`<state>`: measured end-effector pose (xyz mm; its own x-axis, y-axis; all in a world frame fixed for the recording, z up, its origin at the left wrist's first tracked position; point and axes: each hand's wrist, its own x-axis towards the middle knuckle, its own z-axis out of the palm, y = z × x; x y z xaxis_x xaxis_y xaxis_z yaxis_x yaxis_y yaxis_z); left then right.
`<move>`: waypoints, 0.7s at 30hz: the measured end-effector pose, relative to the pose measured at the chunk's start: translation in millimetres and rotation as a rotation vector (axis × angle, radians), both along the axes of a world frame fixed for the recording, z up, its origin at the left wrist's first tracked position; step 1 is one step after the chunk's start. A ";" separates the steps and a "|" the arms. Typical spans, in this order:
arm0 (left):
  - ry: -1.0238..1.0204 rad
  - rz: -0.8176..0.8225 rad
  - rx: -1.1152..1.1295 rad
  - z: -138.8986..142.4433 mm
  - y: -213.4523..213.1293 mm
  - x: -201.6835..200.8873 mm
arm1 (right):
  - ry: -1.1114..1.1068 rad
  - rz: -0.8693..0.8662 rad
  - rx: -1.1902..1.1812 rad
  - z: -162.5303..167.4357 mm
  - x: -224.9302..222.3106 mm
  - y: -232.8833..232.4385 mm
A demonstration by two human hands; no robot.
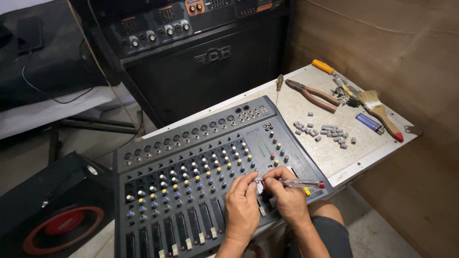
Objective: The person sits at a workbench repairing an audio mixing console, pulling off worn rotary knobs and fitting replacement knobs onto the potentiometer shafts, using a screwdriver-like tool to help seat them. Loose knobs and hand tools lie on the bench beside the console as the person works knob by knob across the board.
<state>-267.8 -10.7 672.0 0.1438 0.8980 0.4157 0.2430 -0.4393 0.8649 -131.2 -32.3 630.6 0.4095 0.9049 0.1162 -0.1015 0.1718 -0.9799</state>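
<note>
Pinching a clear-handled screwdriver [299,182] low in the frame, the right hand [287,198] works its tip at the audio mixer [191,162]. The left hand [241,205], fingers closed, steadies that tip; a slip could gouge the panel or jab those fingers.

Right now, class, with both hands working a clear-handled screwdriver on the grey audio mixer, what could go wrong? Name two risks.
1. The clear-handled screwdriver, held in the right hand and steadied by the left hand, might slip and scratch the grey audio mixer or jab a finger.
2. The small grey knob caps lie loose on the speckled tabletop; a nudge could perhaps roll some off.
</note>
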 end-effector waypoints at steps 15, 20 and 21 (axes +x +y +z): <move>-0.058 -0.028 -0.233 6.6 1.2 1.6 | 0.072 -0.063 0.095 -2.5 -0.7 -4.2; -0.024 -0.017 -0.034 4.6 1.1 2.2 | 0.065 -0.060 0.098 -1.4 -0.2 -6.1; -0.019 -0.014 -0.062 5.3 0.9 3.0 | 0.052 -0.062 0.094 -0.1 0.3 -6.6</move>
